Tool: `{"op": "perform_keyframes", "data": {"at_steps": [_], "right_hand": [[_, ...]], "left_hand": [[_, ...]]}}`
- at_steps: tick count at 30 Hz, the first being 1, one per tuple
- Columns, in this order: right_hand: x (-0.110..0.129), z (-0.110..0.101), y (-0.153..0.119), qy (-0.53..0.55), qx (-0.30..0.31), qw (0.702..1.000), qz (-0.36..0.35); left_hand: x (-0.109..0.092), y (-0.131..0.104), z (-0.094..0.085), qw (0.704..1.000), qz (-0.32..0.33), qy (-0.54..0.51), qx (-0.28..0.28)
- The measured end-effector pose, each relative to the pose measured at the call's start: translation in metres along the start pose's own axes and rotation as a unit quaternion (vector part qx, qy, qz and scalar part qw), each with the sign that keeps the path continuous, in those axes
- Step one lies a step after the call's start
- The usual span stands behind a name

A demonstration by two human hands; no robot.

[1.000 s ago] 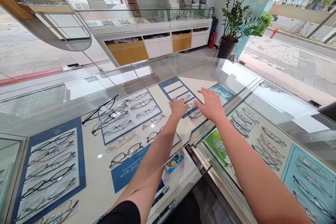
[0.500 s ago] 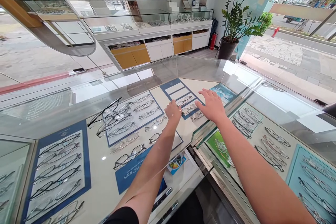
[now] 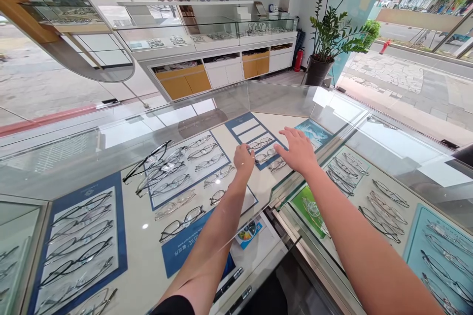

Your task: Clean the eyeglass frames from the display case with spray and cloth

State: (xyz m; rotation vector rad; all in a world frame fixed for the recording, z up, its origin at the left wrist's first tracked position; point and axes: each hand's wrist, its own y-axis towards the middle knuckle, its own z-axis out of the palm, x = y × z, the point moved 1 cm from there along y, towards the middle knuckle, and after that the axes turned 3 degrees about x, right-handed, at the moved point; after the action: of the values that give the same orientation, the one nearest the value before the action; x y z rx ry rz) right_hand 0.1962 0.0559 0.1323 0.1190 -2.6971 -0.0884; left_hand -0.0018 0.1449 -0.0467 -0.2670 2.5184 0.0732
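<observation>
My left hand (image 3: 244, 158) is inside the glass display case, fingers curled at the left end of a pair of eyeglasses (image 3: 265, 156). Those eyeglasses rest on a blue-edged display board (image 3: 236, 122) with white strips. My right hand (image 3: 298, 150) hovers over the right side of that board, palm down and fingers apart, its thumb close to the eyeglasses' right end. Another pair (image 3: 260, 143) lies just beyond, and a third pair (image 3: 277, 164) sits nearer, below my right hand. The exact contact of my left fingertips is partly hidden.
Glass walls (image 3: 281, 96) enclose the case. Left of my arms, several eyeglasses cover a board (image 3: 151, 200), some stacked. A second board (image 3: 123, 236) stands further left. More frames lie in the right-hand case (image 3: 397, 184). Pens (image 3: 228, 283) and a colourful card (image 3: 248, 232) lie below.
The view has tilted up very slightly. Both hands stay almost where they were, and the eyeglasses keep about the same place on the board.
</observation>
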Motion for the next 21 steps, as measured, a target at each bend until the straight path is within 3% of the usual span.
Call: {"op": "perform_keyframes", "data": {"at_steps": [16,18,21], "right_hand": [[-0.004,0.002,0.000,0.038,-0.018,0.999,-0.016],[-0.008,0.003,0.003,0.089,-0.042,0.995,-0.007],[-0.017,0.004,0.007,0.212,-0.131,0.967,0.053]], "left_hand": [[0.007,-0.008,0.007,1.000,0.026,-0.010,0.014],[0.008,-0.009,0.007,0.999,0.032,-0.014,0.017],[0.008,-0.008,0.009,0.999,0.042,-0.021,0.024]]}}
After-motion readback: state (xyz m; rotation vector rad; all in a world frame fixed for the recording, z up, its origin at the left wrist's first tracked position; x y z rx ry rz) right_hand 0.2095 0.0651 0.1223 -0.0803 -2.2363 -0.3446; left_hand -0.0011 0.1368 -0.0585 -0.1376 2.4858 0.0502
